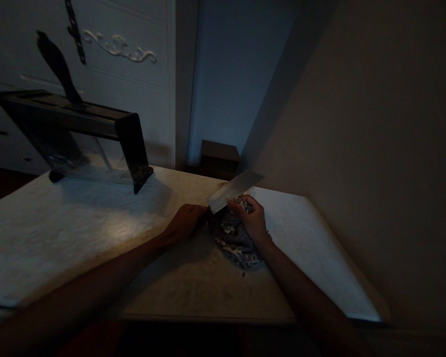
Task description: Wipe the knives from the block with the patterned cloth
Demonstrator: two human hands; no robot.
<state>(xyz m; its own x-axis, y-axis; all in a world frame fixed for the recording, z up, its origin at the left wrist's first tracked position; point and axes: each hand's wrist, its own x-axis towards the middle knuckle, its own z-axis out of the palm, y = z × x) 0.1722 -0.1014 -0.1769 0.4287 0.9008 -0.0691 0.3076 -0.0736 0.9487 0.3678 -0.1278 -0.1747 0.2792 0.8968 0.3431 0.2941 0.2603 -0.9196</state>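
A knife with a broad, pale blade (232, 191) points up and to the right over the far side of the table. My left hand (186, 221) is closed around its dark handle, most of which the fingers hide. Below the blade lies a crumpled, dark patterned cloth (235, 243) with whitish markings. My right hand (253, 220) grips a bunched upper part of this cloth, with the thumb and fingertips at the lower edge of the blade. Whether the cloth wraps both faces of the blade I cannot tell.
On the left of the marbled table (96, 238) stands a black-framed knife stand (96, 121) with see-through sides. A black handle (57, 64) sticks up from it. Behind are a white door (130, 29) and a brown box-like object (220, 150). A wall (357, 124) borders the right.
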